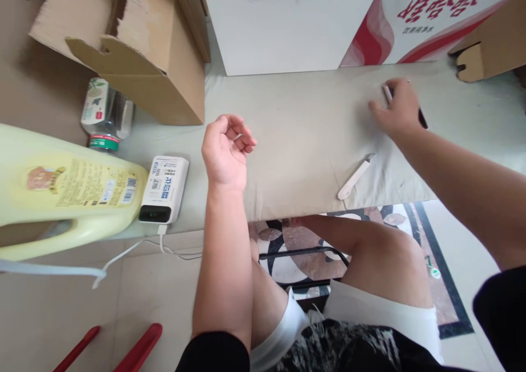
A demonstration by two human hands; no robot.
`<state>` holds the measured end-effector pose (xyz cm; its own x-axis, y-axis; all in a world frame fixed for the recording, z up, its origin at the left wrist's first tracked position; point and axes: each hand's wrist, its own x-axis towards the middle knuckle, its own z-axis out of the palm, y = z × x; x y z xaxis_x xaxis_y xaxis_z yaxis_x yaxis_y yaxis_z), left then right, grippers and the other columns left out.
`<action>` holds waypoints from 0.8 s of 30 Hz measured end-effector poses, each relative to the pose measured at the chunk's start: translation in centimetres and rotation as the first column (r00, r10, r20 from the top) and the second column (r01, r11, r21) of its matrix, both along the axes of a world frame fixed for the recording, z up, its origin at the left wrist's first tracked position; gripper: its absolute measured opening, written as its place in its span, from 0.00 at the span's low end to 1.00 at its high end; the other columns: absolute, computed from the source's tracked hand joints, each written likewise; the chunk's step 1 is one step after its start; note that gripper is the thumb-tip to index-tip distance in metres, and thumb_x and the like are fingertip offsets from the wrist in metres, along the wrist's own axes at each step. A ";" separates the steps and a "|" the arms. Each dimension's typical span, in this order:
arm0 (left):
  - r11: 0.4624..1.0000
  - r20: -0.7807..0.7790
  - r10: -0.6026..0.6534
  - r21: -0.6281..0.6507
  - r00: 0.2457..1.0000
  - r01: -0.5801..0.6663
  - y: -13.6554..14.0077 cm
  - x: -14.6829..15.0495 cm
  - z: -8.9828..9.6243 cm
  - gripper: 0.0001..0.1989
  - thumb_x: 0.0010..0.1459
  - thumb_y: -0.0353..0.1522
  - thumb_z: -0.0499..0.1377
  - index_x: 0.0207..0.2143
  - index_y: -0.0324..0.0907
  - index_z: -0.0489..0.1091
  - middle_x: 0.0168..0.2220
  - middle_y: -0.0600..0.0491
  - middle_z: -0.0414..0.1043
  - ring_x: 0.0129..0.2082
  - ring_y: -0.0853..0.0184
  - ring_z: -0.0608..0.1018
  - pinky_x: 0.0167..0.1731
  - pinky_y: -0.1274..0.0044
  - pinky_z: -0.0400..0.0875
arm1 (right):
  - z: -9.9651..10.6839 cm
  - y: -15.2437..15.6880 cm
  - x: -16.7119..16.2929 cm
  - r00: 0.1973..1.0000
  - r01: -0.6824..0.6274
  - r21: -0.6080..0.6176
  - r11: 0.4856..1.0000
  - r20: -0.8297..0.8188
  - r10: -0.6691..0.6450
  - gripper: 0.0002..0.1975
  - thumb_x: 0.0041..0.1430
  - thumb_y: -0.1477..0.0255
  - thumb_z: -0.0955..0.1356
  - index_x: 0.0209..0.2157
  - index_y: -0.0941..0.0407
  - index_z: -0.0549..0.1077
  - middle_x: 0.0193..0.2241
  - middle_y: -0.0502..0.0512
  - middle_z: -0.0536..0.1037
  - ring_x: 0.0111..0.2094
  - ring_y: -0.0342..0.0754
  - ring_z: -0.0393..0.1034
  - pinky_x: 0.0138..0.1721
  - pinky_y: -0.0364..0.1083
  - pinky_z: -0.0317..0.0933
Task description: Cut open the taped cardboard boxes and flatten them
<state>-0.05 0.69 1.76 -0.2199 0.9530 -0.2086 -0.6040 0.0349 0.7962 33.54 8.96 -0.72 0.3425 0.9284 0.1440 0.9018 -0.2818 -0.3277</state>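
My left hand (228,152) is raised over the near left part of the covered tabletop, palm up, with loosely curled fingers and nothing in it. At the far right, my right hand (400,109) is bent over a slim dark object (423,119) with a pale end. The hand hides most of that object, and slight blur keeps me from making out its kind. Closer to the front edge lies a white utility knife (354,179), its short metal tip pointing away to the right; neither hand touches it.
A white box with red print (394,38) stands along the back. On the left are an opened cardboard box (164,76), a clear bottle (104,114), a large yellow jug (82,186) and a white power bank (164,188) with a cable. Another cardboard flap (489,59) is at far right.
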 end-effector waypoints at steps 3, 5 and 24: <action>0.983 -0.019 0.172 0.066 0.985 -0.170 -0.1 -0.1 -0.1 0.13 0.61 0.36 0.55 0.24 0.41 0.69 0.21 0.53 0.64 0.19 0.71 0.68 0.22 0.78 0.61 | -0.7 -0.2 -6.1 0.923 -0.371 0.072 0.926 -0.076 0.376 0.22 0.58 0.75 0.66 0.55 0.62 0.69 0.56 0.72 0.72 0.61 0.60 0.65 0.64 0.58 0.55; 0.945 -0.024 0.318 0.093 0.948 -0.314 -0.2 -0.4 -0.1 0.12 0.59 0.33 0.55 0.22 0.41 0.66 0.19 0.56 0.61 0.19 0.73 0.66 0.22 0.80 0.61 | -0.7 -0.3 -11.5 0.825 -0.542 0.136 0.830 -0.101 0.555 0.22 0.55 0.73 0.68 0.52 0.57 0.70 0.55 0.64 0.73 0.60 0.58 0.66 0.64 0.56 0.58; 0.913 -0.057 0.404 -0.044 0.913 -0.406 -0.8 -3.0 0.9 0.16 0.60 0.32 0.51 0.19 0.41 0.65 0.19 0.54 0.55 0.19 0.72 0.59 0.22 0.78 0.56 | 1.3 -0.1 2.4 0.983 0.184 -0.034 0.982 0.003 -0.184 0.36 0.55 0.67 0.75 0.63 0.62 0.67 0.60 0.80 0.66 0.64 0.64 0.61 0.62 0.57 0.54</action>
